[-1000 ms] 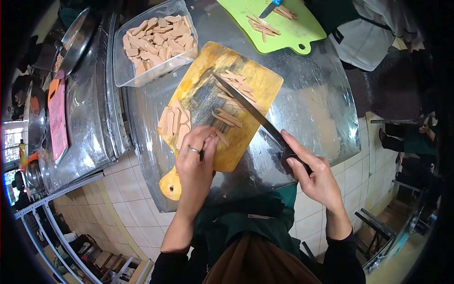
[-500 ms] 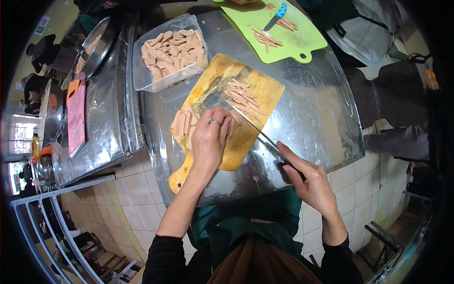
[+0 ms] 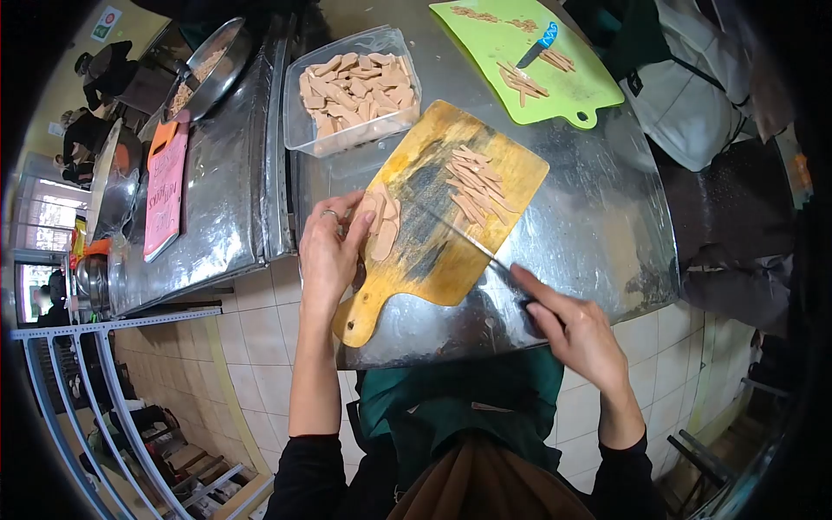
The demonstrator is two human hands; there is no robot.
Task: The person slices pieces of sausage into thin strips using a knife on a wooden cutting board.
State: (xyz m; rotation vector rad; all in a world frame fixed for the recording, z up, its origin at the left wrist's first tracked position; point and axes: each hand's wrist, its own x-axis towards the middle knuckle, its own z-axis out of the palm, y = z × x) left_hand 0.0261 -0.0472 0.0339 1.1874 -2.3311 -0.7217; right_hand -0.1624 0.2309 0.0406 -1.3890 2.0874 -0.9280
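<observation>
On the wooden cutting board (image 3: 451, 282), my left hand (image 3: 328, 260) is at the left edge, its thumb and fingers closed on a small pile of pale pink sausage slices (image 3: 384, 238). My right hand (image 3: 579, 334) grips the dark handle of a knife (image 3: 475, 244). The blade points up and left over the middle of the board, seen almost edge-on. Thin sausage strips (image 3: 481, 186) lie heaped on the board's right side, beyond the blade.
A clear plastic tub (image 3: 355, 141) of sausage slices stands behind the board. To the back right lies a green cutting board (image 3: 568, 95) with a blue-handled knife (image 3: 539, 45) and more strips. A pink board (image 3: 165, 195) and a metal bowl (image 3: 227, 74) are on the left table.
My left hand has moved left, from beside the blade to the slice pile. The knife has shifted slightly away from the strips. The whole view has shifted a little.
</observation>
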